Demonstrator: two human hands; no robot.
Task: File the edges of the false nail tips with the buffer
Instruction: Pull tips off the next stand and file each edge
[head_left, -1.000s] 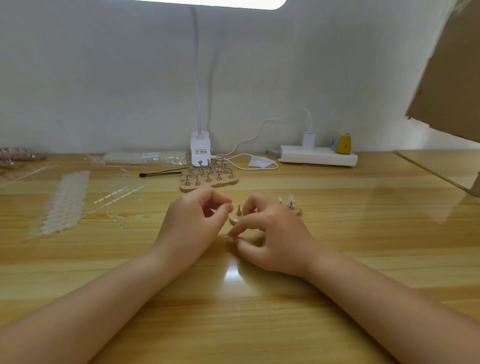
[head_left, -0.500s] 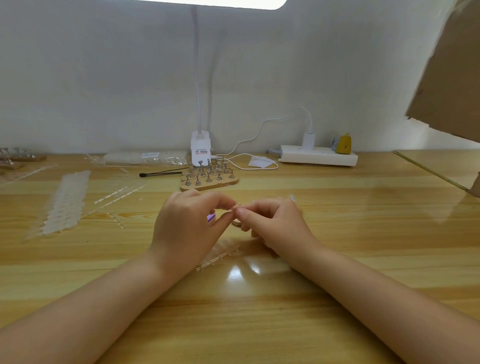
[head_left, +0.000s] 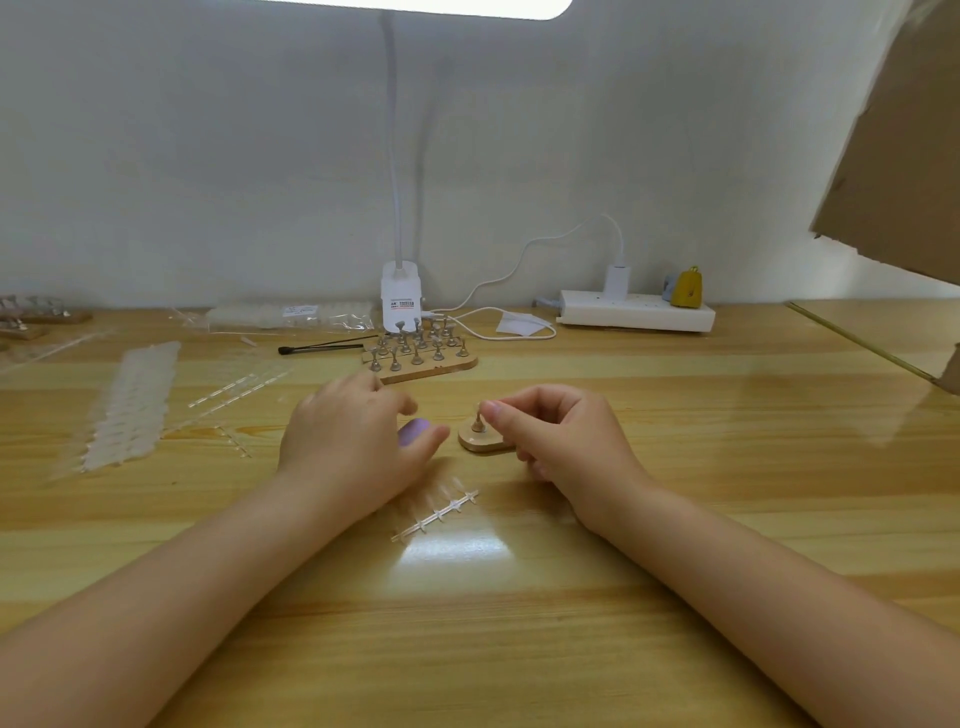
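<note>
My left hand (head_left: 353, 447) is blurred and holds a small purple buffer (head_left: 415, 431) between thumb and fingers, just left of a small wooden base (head_left: 483, 442). A metal peg (head_left: 477, 422) stands upright on that base. My right hand (head_left: 563, 441) pinches thumb and forefinger together at the peg's top, apparently on a clear false nail tip that I can barely make out. A clear strip of nail tips (head_left: 441, 508) lies flat on the table in front of both hands, touched by neither.
A wooden holder with several metal pegs (head_left: 421, 358) stands behind my hands, in front of a white lamp base (head_left: 400, 301). A black tool (head_left: 322, 347) lies left of it. Rows of clear nail tips (head_left: 130, 405) lie far left. A power strip (head_left: 636, 312) and cardboard (head_left: 893, 135) are at the right.
My hands were pressed together over the small base; they have drawn apart. The left hand moved left with the buffer, uncovering the base, the peg and the strip of tips.
</note>
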